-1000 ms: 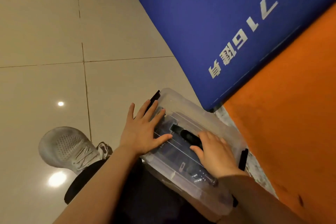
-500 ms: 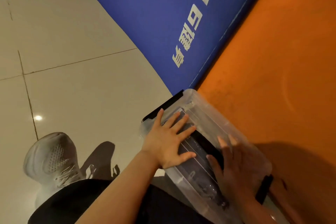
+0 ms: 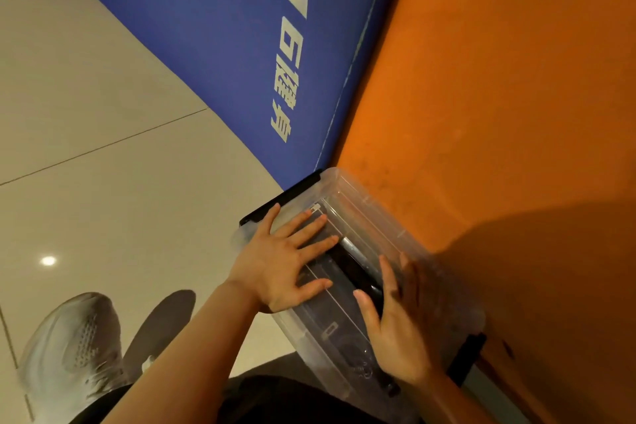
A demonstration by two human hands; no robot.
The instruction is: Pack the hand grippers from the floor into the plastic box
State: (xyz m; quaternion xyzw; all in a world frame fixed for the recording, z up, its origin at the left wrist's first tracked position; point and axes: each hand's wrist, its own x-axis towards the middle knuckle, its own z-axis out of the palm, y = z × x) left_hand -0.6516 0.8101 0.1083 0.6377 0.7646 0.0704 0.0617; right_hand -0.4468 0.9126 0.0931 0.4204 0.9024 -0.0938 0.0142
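A clear plastic box with its lid on and black side latches lies on the floor against an orange wall. Dark hand grippers show through the lid. My left hand lies flat on the lid's left part, fingers spread and straight. My right hand presses flat on the lid nearer to me, fingers straight.
A blue panel with white lettering stands behind the box, meeting the orange wall at a corner. Beige floor tiles stretch to the left. My white sneaker and dark trouser leg are at the bottom left.
The view has swung so that the box now sits in the corner by the orange wall. Both hands stay flat on the lid; the right hand has slid toward the near end.
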